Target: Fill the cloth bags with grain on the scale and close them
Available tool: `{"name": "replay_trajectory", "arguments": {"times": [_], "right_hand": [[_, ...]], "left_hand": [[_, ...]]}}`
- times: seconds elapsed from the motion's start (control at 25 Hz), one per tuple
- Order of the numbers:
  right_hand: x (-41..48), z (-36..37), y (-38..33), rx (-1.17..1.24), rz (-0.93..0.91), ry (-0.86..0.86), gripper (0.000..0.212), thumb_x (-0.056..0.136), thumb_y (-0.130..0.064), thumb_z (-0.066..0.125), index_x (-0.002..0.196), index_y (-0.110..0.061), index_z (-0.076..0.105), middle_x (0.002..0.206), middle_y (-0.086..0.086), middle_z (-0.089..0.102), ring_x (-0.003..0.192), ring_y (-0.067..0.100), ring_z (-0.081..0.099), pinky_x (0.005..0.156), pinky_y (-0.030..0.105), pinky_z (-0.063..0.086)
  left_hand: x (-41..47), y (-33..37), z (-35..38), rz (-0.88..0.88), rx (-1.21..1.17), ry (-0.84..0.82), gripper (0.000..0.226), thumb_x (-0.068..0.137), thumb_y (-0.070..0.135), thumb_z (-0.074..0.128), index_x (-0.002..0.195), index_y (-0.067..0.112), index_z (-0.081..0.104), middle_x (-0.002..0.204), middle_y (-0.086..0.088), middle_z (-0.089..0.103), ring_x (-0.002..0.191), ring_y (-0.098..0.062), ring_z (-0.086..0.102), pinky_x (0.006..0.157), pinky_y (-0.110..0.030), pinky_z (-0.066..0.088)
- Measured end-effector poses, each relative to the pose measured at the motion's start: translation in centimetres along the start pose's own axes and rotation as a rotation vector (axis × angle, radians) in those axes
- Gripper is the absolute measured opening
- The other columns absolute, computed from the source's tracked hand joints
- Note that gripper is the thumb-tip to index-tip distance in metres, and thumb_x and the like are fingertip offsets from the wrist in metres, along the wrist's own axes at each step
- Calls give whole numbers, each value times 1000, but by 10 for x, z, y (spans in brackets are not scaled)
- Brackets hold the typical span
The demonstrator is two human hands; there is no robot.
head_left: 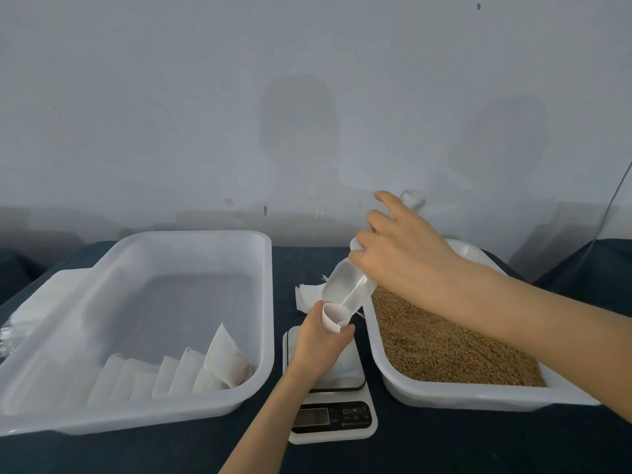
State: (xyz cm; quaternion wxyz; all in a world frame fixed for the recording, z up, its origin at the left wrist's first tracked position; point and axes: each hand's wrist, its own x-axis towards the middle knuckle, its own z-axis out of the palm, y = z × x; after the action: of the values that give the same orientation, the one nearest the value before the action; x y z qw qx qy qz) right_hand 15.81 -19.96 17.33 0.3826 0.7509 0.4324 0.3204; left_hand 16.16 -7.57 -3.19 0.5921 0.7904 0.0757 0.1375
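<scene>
My left hand (319, 340) holds a white cloth bag (330, 319) open by its mouth, above the white kitchen scale (333, 419). My right hand (403, 248) grips a clear plastic scoop (345, 289), tilted down with its lip inside the bag's mouth. No grain shows inside the scoop. The white tray on the right (444, 395) is full of brown grain (444, 340). The large white tray on the left (263, 302) holds several filled white bags (212, 367) lined up along its near side.
A few flat empty cloth bags (307, 295) lie on the dark cloth behind the scale. A stack of white sheets (30, 313) lies behind the left tray at the far left. A grey wall rises behind the table, and a cable (612, 200) hangs at the right.
</scene>
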Motion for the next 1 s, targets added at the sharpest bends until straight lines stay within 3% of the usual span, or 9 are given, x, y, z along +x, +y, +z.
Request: {"name": "replay_trajectory", "arguments": {"times": [0.16, 0.4, 0.48, 0.56, 0.76, 1.0], "right_hand": [[-10, 6, -8, -102, -14, 210, 25, 68, -1, 64, 70, -25, 70, 59, -5, 56, 70, 21, 58, 104, 48, 38], [-26, 25, 4, 34, 176, 347, 33, 83, -3, 45, 86, -24, 71, 85, -1, 67, 85, 25, 62, 110, 51, 26], [-37, 28, 13, 185, 277, 321, 22, 78, -7, 65, 93, -21, 73, 97, 5, 69, 88, 28, 63, 108, 53, 27], [-51, 34, 21, 339, 389, 240, 33, 69, -10, 80, 100, -17, 73, 102, 10, 68, 92, 31, 63, 107, 55, 25], [-91, 61, 29, 456, 564, 134, 35, 73, -19, 77, 106, -13, 70, 95, 9, 69, 87, 31, 65, 99, 52, 30], [-126, 95, 22, 349, 505, -2, 40, 54, -17, 89, 91, -16, 75, 80, 8, 71, 72, 29, 67, 90, 56, 39]], "left_hand": [[-2, 3, -2, -35, -22, 9, 31, 75, 27, 70, 100, 31, 52, 91, 11, 63, 81, -5, 61, 59, -9, 41], [-4, 3, -4, -36, 14, 6, 36, 77, 27, 71, 108, 27, 53, 96, 11, 62, 87, -8, 61, 64, -14, 43], [-4, 2, -3, -45, 23, 5, 40, 78, 28, 72, 112, 29, 51, 100, 10, 61, 91, -10, 60, 69, -16, 46], [-3, 2, -3, -51, 39, 13, 44, 79, 29, 73, 115, 29, 49, 104, 9, 60, 94, -12, 59, 74, -19, 48], [-3, 1, -4, -38, 61, 8, 46, 79, 30, 73, 116, 32, 46, 106, 9, 58, 94, -11, 58, 72, -17, 46], [-4, -2, -7, -26, 55, -6, 45, 79, 31, 73, 114, 34, 45, 103, 14, 57, 92, -9, 59, 63, -10, 42]]}}
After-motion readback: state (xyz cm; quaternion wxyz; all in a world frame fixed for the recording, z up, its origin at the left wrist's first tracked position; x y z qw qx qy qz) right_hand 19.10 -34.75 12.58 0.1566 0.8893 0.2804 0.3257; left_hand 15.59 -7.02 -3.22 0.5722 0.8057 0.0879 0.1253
